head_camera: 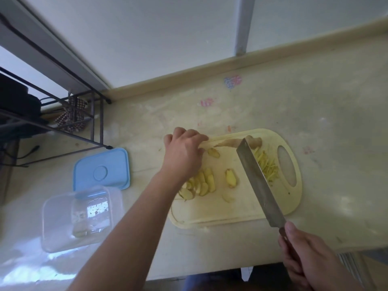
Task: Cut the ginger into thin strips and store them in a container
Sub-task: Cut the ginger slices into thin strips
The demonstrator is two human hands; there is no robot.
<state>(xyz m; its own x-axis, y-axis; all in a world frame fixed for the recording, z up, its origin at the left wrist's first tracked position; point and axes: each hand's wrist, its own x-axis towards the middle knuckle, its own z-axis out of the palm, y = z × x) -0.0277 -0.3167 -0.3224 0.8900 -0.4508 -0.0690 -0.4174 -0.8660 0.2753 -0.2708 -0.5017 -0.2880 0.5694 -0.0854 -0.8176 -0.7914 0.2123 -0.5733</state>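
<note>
Reaching over the cutting board [241,208], left hand [182,156] curls loosely, seemingly empty; ginger slices [201,183] lie just beneath its wrist. Right hand [304,255] grips the knife [258,181]. Slices look thin, slick, probably best pinned flat under the fingertips

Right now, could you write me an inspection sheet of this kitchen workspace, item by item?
Surface: pale countertop, stained, with faded coloured marks.
Job's things: cream cutting board carrying ginger slices, a pile of ginger strips and an uncut ginger piece; cleaver angled over the board; clear plastic container open on the counter; its blue lid lying beside it.
Clutter: patterned cloth under the rack.
Hands: left hand at the board's far edge, grip unclear; right hand grips the cleaver handle.
Cables: dark cable at the left edge.
Surroundings: black metal rack, white wall behind.
</note>
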